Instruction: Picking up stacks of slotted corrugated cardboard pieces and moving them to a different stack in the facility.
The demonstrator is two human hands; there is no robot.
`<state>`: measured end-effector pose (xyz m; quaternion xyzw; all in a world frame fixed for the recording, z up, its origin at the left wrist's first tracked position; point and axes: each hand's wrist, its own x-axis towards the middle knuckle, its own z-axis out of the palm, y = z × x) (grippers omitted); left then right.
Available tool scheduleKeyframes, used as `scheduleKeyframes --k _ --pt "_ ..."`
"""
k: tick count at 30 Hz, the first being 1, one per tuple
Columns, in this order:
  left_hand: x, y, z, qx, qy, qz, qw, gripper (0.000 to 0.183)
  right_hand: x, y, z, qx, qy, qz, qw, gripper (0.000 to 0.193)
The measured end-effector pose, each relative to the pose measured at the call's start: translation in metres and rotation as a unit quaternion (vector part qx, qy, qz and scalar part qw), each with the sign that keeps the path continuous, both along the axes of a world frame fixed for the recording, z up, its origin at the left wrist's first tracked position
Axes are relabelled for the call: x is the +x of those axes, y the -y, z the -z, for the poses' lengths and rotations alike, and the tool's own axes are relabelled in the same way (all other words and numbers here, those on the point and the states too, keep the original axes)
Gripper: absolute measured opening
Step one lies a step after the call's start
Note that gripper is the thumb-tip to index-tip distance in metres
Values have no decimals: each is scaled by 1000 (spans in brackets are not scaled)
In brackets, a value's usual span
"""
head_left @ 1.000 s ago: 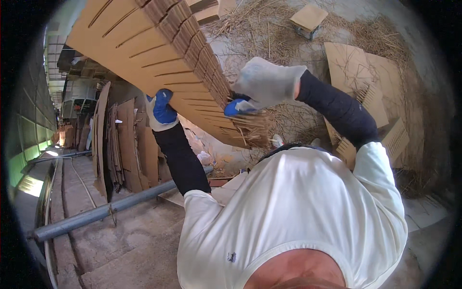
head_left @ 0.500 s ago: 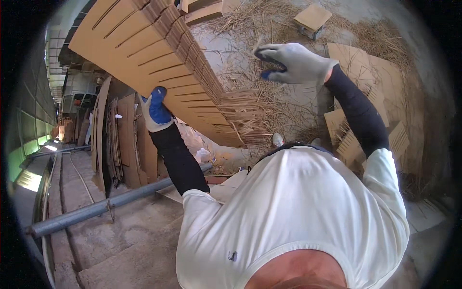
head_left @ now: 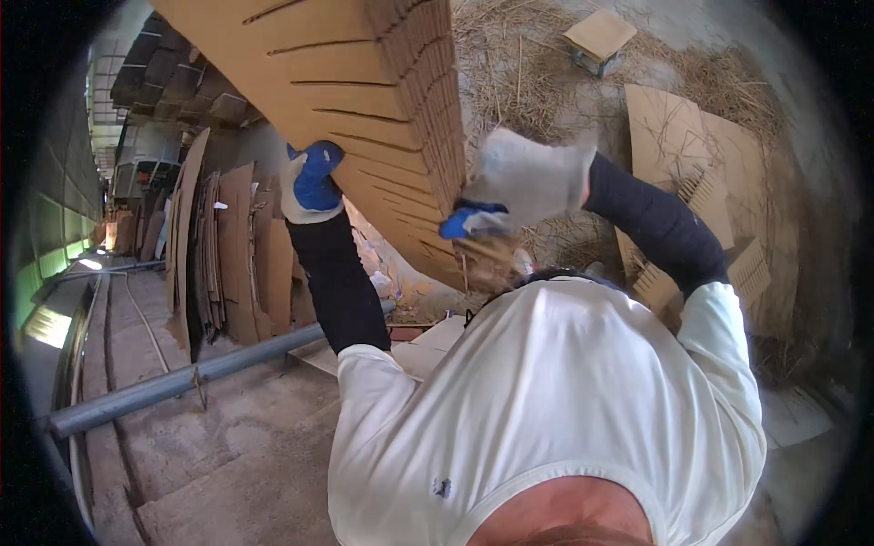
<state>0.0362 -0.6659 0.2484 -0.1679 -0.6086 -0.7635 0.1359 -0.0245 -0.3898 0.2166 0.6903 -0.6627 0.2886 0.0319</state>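
A thick stack of brown slotted cardboard sheets [head_left: 364,118] stands tilted before me, with rows of dark slits across its face. My left hand [head_left: 314,180], in a white glove with blue coating, is closed around its left edge. At the stack's right edge is my right hand [head_left: 519,187], gloved the same way, with its fingers curled in against the lower part. Thin cardboard strips [head_left: 492,257], smeared by motion, show just under those fingers. The fingertips are partly hidden and blurred.
Loose strip scraps [head_left: 519,82] litter the floor beyond. A small stool [head_left: 599,41] with a cardboard top stands far right. Flat cardboard sheets [head_left: 669,136] lie at the right. Cardboard panels [head_left: 238,246] lean at the left, behind a grey metal pipe [head_left: 209,371].
My right hand has come down and left from the air to the stack's edge, its fingers closing. The stack has swung more upright, and the fanned strip ends at its lower right no longer show.
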Motion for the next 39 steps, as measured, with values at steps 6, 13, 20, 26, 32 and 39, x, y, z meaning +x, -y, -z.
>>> scheduleKeyframes --k 6,13,20,26,32,39 --pt "-13 46 21 113 68 15 991 61 10 6 3 -59 122 -58 989 36" --pt "2 20 -22 31 31 -186 981 59 -13 -51 10 9 286 57 956 33" --pt "11 37 -17 -40 19 -243 969 60 -47 -14 30 -126 40 218 967 62" --pt "6 20 -13 -8 11 -206 979 56 -16 33 -19 138 10 149 979 47" --pt "14 47 3 16 8 -115 993 65 -17 38 1 -31 84 -13 996 27" --pt "22 36 -4 57 27 -187 980 55 -30 -3 15 16 223 7 975 17"
